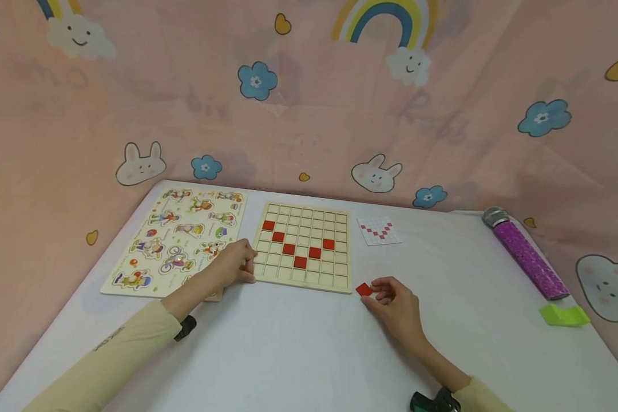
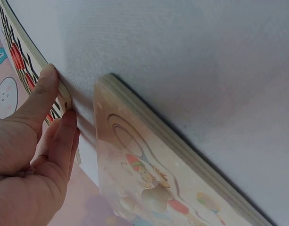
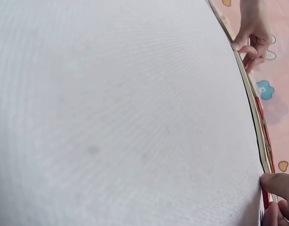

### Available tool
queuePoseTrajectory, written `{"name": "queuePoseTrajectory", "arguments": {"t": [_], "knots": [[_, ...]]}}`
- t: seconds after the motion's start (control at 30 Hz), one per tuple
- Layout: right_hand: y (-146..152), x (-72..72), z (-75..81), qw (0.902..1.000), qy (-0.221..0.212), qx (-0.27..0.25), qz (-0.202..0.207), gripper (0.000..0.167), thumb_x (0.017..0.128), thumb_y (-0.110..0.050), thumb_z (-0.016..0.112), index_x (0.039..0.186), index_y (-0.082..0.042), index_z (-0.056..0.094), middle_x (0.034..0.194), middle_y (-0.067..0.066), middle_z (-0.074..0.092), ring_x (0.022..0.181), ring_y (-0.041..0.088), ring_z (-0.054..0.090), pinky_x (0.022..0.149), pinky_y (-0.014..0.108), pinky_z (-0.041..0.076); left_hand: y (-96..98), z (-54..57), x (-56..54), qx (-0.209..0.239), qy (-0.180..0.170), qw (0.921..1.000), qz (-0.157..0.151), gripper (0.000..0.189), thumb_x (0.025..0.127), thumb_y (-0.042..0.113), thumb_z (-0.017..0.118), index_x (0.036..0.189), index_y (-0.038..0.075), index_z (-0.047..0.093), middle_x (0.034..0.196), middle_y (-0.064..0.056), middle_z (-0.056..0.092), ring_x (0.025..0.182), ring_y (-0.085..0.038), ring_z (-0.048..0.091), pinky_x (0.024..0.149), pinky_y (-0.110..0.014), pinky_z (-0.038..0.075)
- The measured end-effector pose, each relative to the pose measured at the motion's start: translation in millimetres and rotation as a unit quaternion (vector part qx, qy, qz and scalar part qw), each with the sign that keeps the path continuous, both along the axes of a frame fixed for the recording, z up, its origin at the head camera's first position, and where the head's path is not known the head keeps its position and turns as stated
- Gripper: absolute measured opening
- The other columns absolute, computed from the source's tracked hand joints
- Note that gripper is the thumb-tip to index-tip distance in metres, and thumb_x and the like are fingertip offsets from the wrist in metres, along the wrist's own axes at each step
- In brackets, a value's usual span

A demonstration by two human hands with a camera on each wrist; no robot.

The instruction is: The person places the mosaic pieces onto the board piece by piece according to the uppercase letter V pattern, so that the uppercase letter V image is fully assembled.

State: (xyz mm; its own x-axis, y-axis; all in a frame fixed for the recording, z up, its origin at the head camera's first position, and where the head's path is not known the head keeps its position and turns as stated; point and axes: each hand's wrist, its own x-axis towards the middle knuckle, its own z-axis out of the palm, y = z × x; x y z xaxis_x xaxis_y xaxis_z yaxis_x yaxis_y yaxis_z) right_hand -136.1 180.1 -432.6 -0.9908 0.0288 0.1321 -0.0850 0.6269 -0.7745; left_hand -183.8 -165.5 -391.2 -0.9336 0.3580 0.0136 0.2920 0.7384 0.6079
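Note:
A pale wooden grid board [image 1: 324,280] lies on the white table in the head view. Several red square tiles sit in its cells, making a lopsided V. At the board's near left corner, my left hand [image 1: 234,263] pinches the edge between thumb and fingers, as the left wrist view also shows. My right hand [image 1: 399,309] is just off the near right corner, holding a red square tile [image 1: 364,289] between thumb and fingertips. Beyond that tile lies a small white card [image 1: 379,230] printed with a red V of squares on a grid.
Left of the grid board lies a picture puzzle board [image 1: 154,274], partly under my left forearm. A glittery purple microphone [image 1: 530,257] and a bright green block [image 1: 564,316] lie on the right. Behind the table [image 1: 298,343] hangs a pink patterned cloth [image 1: 309,114].

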Motion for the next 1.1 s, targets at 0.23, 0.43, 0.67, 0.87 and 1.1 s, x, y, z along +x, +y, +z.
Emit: {"name": "queuePoseTrajectory", "arguments": {"t": [0.23, 0.43, 0.67, 0.87, 1.1], "knots": [[6.7, -4.5, 5.8, 0.9994, -0.028, -0.018, 0.007, 0.032, 0.078, -0.002, 0.077, 0.107, 0.001, 0.066, 0.1, 0.014, 0.069, 0.08, 0.021, 0.064, 0.07, 0.011, 0.049, 0.1, 0.2, -1.4, 0.001, -0.005, 1.0, 0.003, 0.028, 0.072, -0.003, 0.079, 0.06, 0.005, 0.056, 0.103, -0.015, 0.059, 0.112, -0.037, 0.056, 0.069, -0.024, 0.043], [13.7, -7.5, 11.2, 0.9978, -0.041, -0.049, 0.017, 0.032, 0.079, 0.001, 0.075, 0.11, 0.004, 0.066, 0.105, 0.018, 0.069, 0.088, 0.026, 0.068, 0.074, 0.012, 0.049, 0.0, 0.3, -2.4, -0.003, 0.002, 1.0, -0.001, 0.027, 0.072, -0.003, 0.079, 0.06, 0.005, 0.056, 0.102, -0.015, 0.059, 0.11, -0.037, 0.057, 0.067, -0.025, 0.043], [19.2, -14.8, 14.6, 0.9974, -0.047, -0.048, 0.026, 0.033, 0.081, 0.002, 0.072, 0.113, 0.005, 0.065, 0.109, 0.019, 0.068, 0.095, 0.027, 0.068, 0.079, 0.015, 0.05, 0.1, -0.6, -1.4, -0.006, -0.001, 1.0, 0.001, 0.027, 0.071, -0.003, 0.079, 0.06, 0.006, 0.056, 0.104, -0.016, 0.058, 0.108, -0.036, 0.057, 0.07, -0.025, 0.045], [22.1, -25.3, 18.6, 0.9958, -0.057, -0.066, 0.026, 0.034, 0.084, -0.001, 0.07, 0.116, 0.005, 0.063, 0.112, 0.02, 0.067, 0.1, 0.027, 0.067, 0.081, 0.014, 0.049, 0.0, -1.0, -0.2, -0.006, -0.002, 1.0, 0.003, 0.028, 0.071, -0.003, 0.08, 0.06, 0.006, 0.055, 0.105, -0.016, 0.058, 0.11, -0.037, 0.057, 0.073, -0.027, 0.046], [24.5, -39.7, 21.8, 0.9938, -0.062, -0.09, 0.022, 0.034, 0.086, -0.003, 0.068, 0.118, 0.006, 0.062, 0.114, 0.022, 0.066, 0.097, 0.016, 0.068, 0.08, 0.013, 0.048, 0.1, 0.6, 1.3, 0.005, -0.006, 0.9999, 0.007, 0.026, 0.072, -0.003, 0.078, 0.061, 0.005, 0.057, 0.107, -0.016, 0.058, 0.114, -0.037, 0.054, 0.072, -0.026, 0.044]]}}
